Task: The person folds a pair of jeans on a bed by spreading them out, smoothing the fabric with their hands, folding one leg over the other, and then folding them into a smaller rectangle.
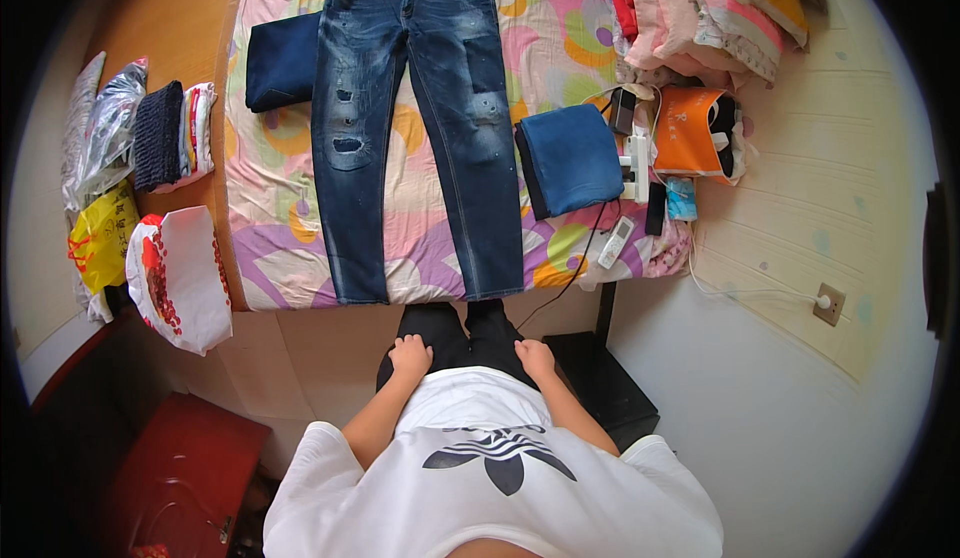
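Note:
A pair of dark blue distressed jeans lies flat and spread out on the bed, legs pointing toward me. My left hand rests on my left thigh with fingers curled, holding nothing. My right hand rests on my right thigh the same way. Both hands are below the bed's near edge, apart from the jeans. A folded dark navy garment sits left of the jeans, and a folded blue garment sits to their right.
The bed has a colourful floral sheet. Stacked pillows, an orange bag, a remote and cables lie at right. Folded clothes, a yellow bag and a white-red bag lie left. A red box stands on the floor.

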Tool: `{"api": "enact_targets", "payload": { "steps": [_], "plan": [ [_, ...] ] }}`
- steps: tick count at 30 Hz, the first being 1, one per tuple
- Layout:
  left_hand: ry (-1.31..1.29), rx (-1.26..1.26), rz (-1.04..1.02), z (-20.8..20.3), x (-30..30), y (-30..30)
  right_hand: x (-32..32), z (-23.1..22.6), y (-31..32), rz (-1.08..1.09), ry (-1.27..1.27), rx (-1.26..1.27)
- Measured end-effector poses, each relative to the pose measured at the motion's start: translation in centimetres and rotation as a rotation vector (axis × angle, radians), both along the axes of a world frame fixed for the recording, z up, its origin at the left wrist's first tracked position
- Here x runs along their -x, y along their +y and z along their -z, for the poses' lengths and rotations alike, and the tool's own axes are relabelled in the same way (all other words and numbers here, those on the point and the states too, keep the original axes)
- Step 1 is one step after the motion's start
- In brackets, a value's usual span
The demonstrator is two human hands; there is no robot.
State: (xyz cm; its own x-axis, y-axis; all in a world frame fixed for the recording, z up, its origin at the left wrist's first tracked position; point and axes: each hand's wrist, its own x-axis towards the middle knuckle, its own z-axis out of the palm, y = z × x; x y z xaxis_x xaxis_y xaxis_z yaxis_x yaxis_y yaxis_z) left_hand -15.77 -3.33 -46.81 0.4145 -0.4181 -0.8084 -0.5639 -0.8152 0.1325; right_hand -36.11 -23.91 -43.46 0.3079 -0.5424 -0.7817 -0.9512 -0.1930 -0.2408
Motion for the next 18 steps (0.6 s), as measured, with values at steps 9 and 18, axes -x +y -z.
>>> {"api": "enact_targets", "payload": {
  "steps": [9,18],
  "plan": [
    [0.402,0.156,-0.156,-2.2,-6.9,2.7,-0.7,-8.2,4.7,0.125,0.174,0.145],
    [0.616,0.242,-0.324,0.5,-8.2,0.7,-4.9,-15.4,4.3,0.073,0.265,0.261]
  ]
}}
